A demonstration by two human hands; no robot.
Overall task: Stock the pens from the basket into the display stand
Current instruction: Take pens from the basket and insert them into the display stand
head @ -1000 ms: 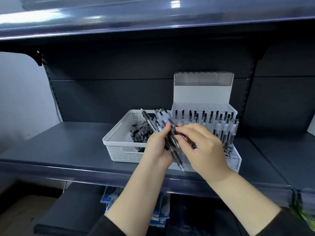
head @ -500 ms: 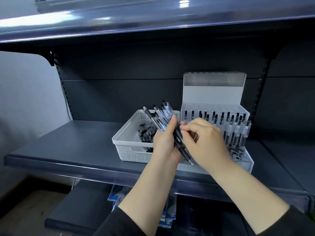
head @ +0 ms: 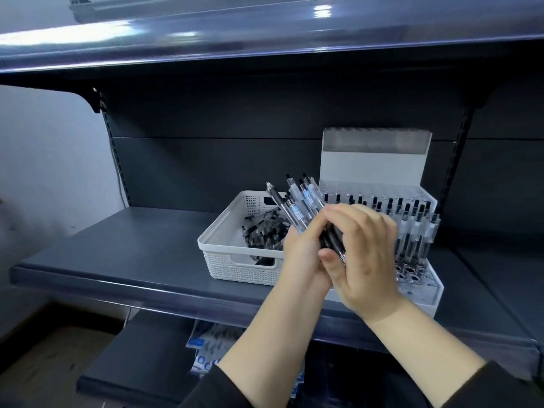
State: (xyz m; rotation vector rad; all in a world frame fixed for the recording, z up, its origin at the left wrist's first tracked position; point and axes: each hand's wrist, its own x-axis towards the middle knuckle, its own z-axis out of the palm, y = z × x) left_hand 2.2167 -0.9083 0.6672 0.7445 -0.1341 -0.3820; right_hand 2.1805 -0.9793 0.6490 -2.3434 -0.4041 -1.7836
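Both hands were together in front of the shelf, clamped on one bundle of pens (head: 297, 201). Left hand (head: 303, 254) gripped the bundle from the left, fingers wrapped round the lower barrels; the pens fanned up and to the left out of the fist, clear barrels with black grips and clicker ends uppermost. Right hand (head: 365, 254) sat against the bundle from the right, fingers curled over the pens near the top of the left fist, thumb pressing in low near the tips; the two hands were touching. Exactly which pen the right fingers pinched: cannot tell, it was hidden behind the knuckles. The white basket (head: 235, 260) stood on the dark shelf (head: 117, 248), just left of the hands, with loose pens (head: 262, 234) lying in a heap on its floor. The display stand (head: 426, 290) stood just beside the basket on the right, touching or nearly touching it, partly hidden by the right hand. It had a white back card (head: 374, 166) rising at the far side and stocked pens (head: 418, 228) standing upright in its rows, mostly on the right and far side; the near-right holes showed as bare rings. Upper shelf (head: 265, 45) ran across the top. Below the shelf edge, blue-and-white packets (head: 206, 354) lay on a lower level. Black sleeves (head: 485, 387) showed at the near edge.
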